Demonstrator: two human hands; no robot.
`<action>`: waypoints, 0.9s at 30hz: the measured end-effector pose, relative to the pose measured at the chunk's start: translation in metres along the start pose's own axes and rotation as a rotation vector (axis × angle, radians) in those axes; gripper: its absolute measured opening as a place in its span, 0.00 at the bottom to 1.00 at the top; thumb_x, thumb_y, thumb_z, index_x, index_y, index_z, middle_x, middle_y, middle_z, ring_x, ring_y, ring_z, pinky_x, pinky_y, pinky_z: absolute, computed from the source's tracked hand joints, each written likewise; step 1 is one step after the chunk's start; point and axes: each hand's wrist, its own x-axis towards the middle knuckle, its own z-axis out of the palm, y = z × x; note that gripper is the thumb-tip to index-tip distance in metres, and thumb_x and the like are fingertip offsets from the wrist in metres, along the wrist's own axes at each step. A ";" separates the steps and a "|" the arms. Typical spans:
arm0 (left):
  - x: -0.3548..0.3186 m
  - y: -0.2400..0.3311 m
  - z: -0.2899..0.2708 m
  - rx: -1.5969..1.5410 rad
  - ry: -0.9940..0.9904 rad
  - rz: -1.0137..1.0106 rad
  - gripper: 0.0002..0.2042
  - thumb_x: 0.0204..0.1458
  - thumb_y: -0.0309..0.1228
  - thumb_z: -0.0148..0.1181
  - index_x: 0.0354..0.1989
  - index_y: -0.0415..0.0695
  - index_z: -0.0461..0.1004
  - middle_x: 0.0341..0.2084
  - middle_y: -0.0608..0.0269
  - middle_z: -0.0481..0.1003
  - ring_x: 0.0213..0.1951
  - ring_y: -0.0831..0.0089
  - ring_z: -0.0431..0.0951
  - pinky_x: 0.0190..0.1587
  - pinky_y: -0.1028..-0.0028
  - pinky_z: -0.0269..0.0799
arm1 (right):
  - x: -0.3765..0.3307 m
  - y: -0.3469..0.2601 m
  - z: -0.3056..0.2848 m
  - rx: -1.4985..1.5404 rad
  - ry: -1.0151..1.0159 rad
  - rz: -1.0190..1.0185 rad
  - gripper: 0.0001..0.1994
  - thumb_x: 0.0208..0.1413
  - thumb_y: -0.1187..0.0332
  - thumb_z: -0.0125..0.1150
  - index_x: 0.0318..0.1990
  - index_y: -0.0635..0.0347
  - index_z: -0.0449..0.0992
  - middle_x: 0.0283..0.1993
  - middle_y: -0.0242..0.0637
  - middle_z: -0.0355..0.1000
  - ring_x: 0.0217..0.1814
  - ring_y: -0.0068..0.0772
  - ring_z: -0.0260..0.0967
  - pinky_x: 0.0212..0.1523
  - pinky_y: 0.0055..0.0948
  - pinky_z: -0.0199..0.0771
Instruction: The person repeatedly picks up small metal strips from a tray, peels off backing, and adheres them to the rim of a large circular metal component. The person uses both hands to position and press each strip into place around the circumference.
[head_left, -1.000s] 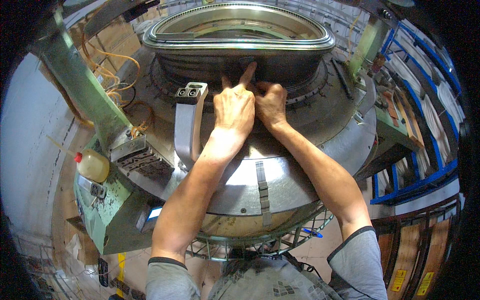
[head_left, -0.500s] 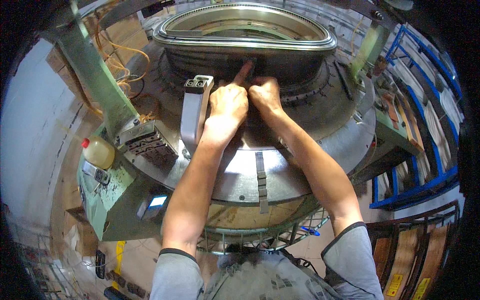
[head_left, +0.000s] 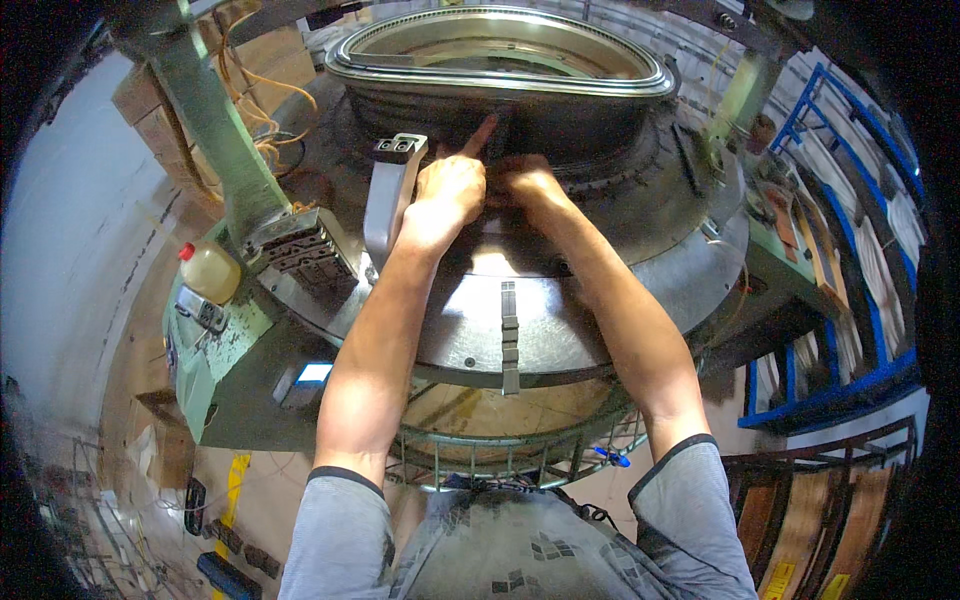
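Note:
Both my hands are at the near side of a large round machine, against the dark cylinder wall (head_left: 420, 112) beneath a shiny toothed metal ring (head_left: 500, 88). My left hand (head_left: 452, 190) has its index finger stretched up against that wall, its other fingers partly curled and hidden below. Close by on the right, my right hand (head_left: 532, 183) is closed, its knuckles up and slightly blurred. Whatever its fingertips hold is hidden in shadow. Left of my left wrist stands a grey metal bracket (head_left: 388, 200). A short row of small metal blocks (head_left: 510, 335) lies on the plate in front.
Green machine posts (head_left: 225, 140) rise at both sides. A bottle with a red cap (head_left: 210, 273) and a slotted metal block (head_left: 305, 250) are at left. Blue racks (head_left: 835, 400) stand at right. A round metal guard (head_left: 470, 450) curves below the plate.
The view has shifted slightly, so the machine sits a little differently in the picture. My right hand has moved slightly and is more blurred; my left index finger stays stretched at the wall.

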 end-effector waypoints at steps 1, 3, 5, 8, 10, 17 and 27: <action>-0.001 -0.001 -0.001 -0.005 0.010 0.025 0.08 0.47 0.28 0.58 0.29 0.41 0.83 0.27 0.48 0.81 0.34 0.53 0.84 0.38 0.57 0.80 | 0.001 0.003 -0.001 0.094 -0.033 -0.014 0.05 0.53 0.75 0.63 0.35 0.69 0.81 0.33 0.42 0.78 0.29 0.32 0.74 0.29 0.32 0.76; -0.002 -0.001 -0.002 0.046 -0.034 0.021 0.09 0.47 0.28 0.58 0.35 0.42 0.83 0.32 0.46 0.81 0.35 0.52 0.84 0.39 0.58 0.80 | 0.004 0.009 -0.001 0.127 -0.006 -0.044 0.05 0.51 0.77 0.64 0.34 0.69 0.81 0.32 0.42 0.78 0.27 0.32 0.74 0.28 0.32 0.76; -0.001 0.001 -0.003 0.145 -0.110 -0.032 0.14 0.47 0.27 0.58 0.42 0.44 0.83 0.42 0.43 0.80 0.37 0.49 0.84 0.40 0.59 0.81 | 0.008 0.015 0.002 0.018 0.111 -0.105 0.04 0.49 0.77 0.65 0.32 0.69 0.81 0.30 0.41 0.78 0.25 0.32 0.74 0.26 0.32 0.76; -0.004 0.001 -0.003 0.066 0.134 -0.083 0.18 0.47 0.26 0.58 0.48 0.47 0.82 0.61 0.45 0.66 0.49 0.43 0.78 0.43 0.59 0.82 | 0.011 0.020 0.007 -0.085 0.179 -0.124 0.02 0.49 0.77 0.67 0.28 0.68 0.81 0.25 0.40 0.77 0.22 0.30 0.73 0.24 0.31 0.75; -0.004 -0.002 -0.005 0.130 0.194 0.078 0.17 0.47 0.25 0.58 0.46 0.48 0.84 0.73 0.58 0.54 0.60 0.37 0.70 0.45 0.60 0.82 | 0.010 0.021 0.010 -0.063 0.180 -0.108 0.03 0.49 0.77 0.67 0.26 0.68 0.81 0.24 0.39 0.76 0.21 0.29 0.72 0.23 0.30 0.74; 0.007 -0.013 0.002 0.235 0.067 0.117 0.22 0.46 0.25 0.60 0.52 0.52 0.80 0.71 0.55 0.57 0.55 0.40 0.74 0.39 0.65 0.85 | 0.002 0.017 0.012 -0.049 0.162 -0.119 0.03 0.50 0.78 0.66 0.26 0.68 0.81 0.23 0.40 0.76 0.20 0.29 0.71 0.22 0.30 0.72; 0.013 -0.017 0.016 0.300 0.130 0.066 0.40 0.49 0.28 0.61 0.72 0.74 0.57 0.59 0.17 0.60 0.31 0.51 0.84 0.30 0.66 0.84 | 0.006 0.021 0.013 -0.089 0.226 -0.098 0.03 0.48 0.77 0.66 0.26 0.67 0.81 0.23 0.40 0.76 0.21 0.30 0.73 0.22 0.33 0.73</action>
